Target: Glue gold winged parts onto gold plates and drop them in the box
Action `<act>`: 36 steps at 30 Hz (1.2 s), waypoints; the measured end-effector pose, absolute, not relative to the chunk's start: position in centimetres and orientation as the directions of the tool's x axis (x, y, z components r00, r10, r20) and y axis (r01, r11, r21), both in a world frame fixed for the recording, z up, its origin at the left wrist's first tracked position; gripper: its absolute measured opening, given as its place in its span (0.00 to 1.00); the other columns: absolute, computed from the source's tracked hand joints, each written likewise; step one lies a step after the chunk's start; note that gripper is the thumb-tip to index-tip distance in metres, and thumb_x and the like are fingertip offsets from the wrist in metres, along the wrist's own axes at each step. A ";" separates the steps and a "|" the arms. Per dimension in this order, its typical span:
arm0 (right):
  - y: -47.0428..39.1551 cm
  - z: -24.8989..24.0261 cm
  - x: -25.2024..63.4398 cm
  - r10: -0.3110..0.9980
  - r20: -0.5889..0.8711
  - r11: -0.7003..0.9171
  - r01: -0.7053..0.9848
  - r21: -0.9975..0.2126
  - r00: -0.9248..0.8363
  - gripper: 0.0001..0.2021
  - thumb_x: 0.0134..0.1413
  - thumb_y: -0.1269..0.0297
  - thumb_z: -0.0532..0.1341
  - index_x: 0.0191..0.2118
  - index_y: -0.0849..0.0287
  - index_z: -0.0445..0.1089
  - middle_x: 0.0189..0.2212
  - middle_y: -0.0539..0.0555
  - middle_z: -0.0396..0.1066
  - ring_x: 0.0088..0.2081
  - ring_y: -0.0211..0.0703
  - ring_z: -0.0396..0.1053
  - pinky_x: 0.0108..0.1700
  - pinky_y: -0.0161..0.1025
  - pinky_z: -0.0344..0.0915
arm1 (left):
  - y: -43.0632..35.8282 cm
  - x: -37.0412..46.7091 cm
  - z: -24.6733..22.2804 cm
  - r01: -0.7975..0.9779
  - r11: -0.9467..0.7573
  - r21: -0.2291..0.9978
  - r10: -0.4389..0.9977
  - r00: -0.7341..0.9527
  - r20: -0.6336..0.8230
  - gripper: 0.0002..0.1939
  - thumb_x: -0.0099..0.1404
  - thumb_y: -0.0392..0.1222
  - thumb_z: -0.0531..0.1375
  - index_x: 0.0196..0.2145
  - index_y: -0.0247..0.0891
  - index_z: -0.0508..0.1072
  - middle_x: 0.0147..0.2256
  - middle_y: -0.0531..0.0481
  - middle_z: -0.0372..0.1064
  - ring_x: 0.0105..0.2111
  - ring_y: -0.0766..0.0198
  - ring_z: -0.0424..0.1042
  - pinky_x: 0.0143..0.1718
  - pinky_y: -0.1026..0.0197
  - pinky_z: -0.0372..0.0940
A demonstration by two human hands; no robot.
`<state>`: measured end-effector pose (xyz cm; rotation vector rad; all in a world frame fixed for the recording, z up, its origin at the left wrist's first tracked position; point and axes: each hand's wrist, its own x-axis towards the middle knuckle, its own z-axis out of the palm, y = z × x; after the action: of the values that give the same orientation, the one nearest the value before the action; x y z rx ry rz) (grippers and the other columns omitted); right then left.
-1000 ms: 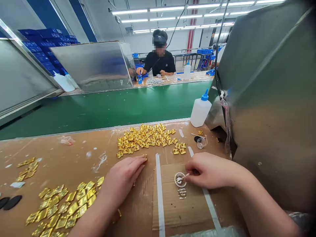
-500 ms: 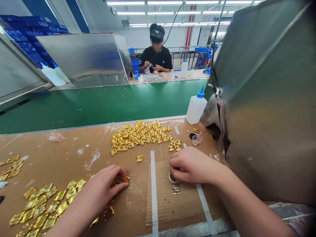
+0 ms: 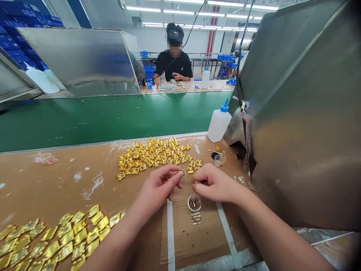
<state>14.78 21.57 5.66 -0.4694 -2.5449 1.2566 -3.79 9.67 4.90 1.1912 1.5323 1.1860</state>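
My left hand [image 3: 160, 186] is closed in a pinch over the top of the cardboard sheet [image 3: 183, 233]. A small gold metal piece [image 3: 180, 172] shows at its fingertips. Facing it, my right hand [image 3: 216, 183] has its fingers curled together; whatever they hold is hidden. Just below the right hand, a small round clear dish [image 3: 194, 203] with something brownish inside sits on the cardboard. A crinkled clear patch [image 3: 196, 218] touches its lower side. Beyond my hands lies a heap of gold pieces [image 3: 152, 152]. Flat gold pieces [image 3: 67, 237] lie in rows at the lower left.
A white bottle with a blue cap [image 3: 219, 126] stands at the bench's back edge. Near it lie swabs and a clear cup [image 3: 218, 161]. A metal housing [image 3: 304, 124] walls off the right. Across the green belt [image 3: 113, 116] sits a co-worker [image 3: 174, 66].
My left hand has moved right and away from me, from the flat pieces to over the cardboard. My right hand has lifted off the dish. The co-worker's one hand has lowered to the bench.
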 end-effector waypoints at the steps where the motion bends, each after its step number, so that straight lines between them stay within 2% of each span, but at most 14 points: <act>1: 21.7 5.6 14.7 0.454 0.118 0.513 0.150 -0.845 -0.883 0.16 0.49 0.68 0.56 0.18 0.56 0.47 0.18 0.43 0.40 0.23 0.33 0.43 0.27 0.38 0.40 | 10.1 -3.5 4.4 0.113 0.125 0.986 0.974 -0.203 -0.101 0.18 0.69 0.55 0.63 0.46 0.39 0.77 0.31 0.50 0.76 0.18 0.68 0.64 0.18 0.66 0.58; 3: 22.1 5.4 14.6 0.549 0.158 0.405 0.096 -0.909 -0.821 0.17 0.49 0.65 0.56 0.18 0.55 0.47 0.18 0.43 0.41 0.23 0.33 0.42 0.26 0.38 0.40 | 10.4 -3.1 3.5 0.030 0.160 0.987 0.962 -0.229 -0.149 0.19 0.65 0.55 0.66 0.45 0.37 0.77 0.33 0.47 0.78 0.18 0.68 0.66 0.16 0.67 0.58; 7: 22.6 5.1 14.5 0.692 0.167 0.254 0.020 -0.967 -0.702 0.18 0.48 0.63 0.57 0.16 0.55 0.48 0.16 0.43 0.42 0.21 0.33 0.42 0.25 0.37 0.39 | 10.2 -2.7 2.3 -0.002 0.184 0.983 0.952 -0.250 -0.179 0.20 0.62 0.54 0.70 0.42 0.35 0.78 0.22 0.52 0.71 0.18 0.67 0.67 0.18 0.68 0.60; 11: 22.6 4.7 14.4 0.752 0.275 0.314 -0.040 -0.949 -0.599 0.18 0.50 0.64 0.58 0.17 0.55 0.48 0.16 0.43 0.44 0.21 0.33 0.43 0.25 0.37 0.41 | 10.2 -2.2 1.4 -0.050 0.182 0.982 0.960 -0.207 -0.188 0.19 0.62 0.53 0.71 0.43 0.36 0.77 0.24 0.52 0.72 0.24 0.65 0.73 0.23 0.67 0.66; 16: 22.1 4.2 14.1 0.652 0.541 0.639 0.000 -0.770 -0.531 0.19 0.55 0.68 0.57 0.19 0.56 0.48 0.17 0.43 0.46 0.21 0.32 0.46 0.27 0.37 0.44 | 10.2 -1.9 0.7 -0.066 0.189 0.980 0.958 -0.208 -0.199 0.24 0.62 0.52 0.71 0.51 0.38 0.75 0.31 0.52 0.74 0.29 0.61 0.78 0.25 0.64 0.69; 19: 21.9 3.9 13.9 0.562 0.607 0.743 0.019 -0.669 -0.561 0.18 0.57 0.70 0.57 0.20 0.56 0.49 0.17 0.43 0.48 0.21 0.32 0.48 0.27 0.36 0.45 | 10.1 -1.9 0.6 -0.035 0.200 0.979 0.960 -0.195 -0.203 0.24 0.63 0.51 0.69 0.52 0.37 0.76 0.33 0.50 0.76 0.29 0.61 0.79 0.27 0.63 0.69; 24: 21.7 3.3 13.5 0.524 0.587 0.780 0.072 -0.621 -0.617 0.19 0.57 0.71 0.58 0.21 0.56 0.47 0.18 0.43 0.47 0.22 0.32 0.48 0.27 0.35 0.44 | 10.1 -1.9 0.6 -0.018 0.230 0.973 0.954 -0.196 -0.229 0.26 0.63 0.52 0.69 0.54 0.36 0.75 0.34 0.48 0.78 0.30 0.59 0.79 0.29 0.61 0.70; 36: 21.9 2.5 13.3 0.535 0.548 0.768 0.101 -0.632 -0.643 0.18 0.58 0.72 0.58 0.22 0.57 0.48 0.19 0.43 0.49 0.22 0.32 0.50 0.28 0.35 0.44 | 10.3 -1.9 0.9 -0.041 0.239 0.970 0.951 -0.193 -0.243 0.24 0.62 0.51 0.69 0.52 0.36 0.75 0.33 0.48 0.79 0.30 0.60 0.79 0.29 0.62 0.69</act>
<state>13.35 21.92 2.49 -0.4723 -2.1965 0.7303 -1.86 10.29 0.91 0.9135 1.4449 1.1713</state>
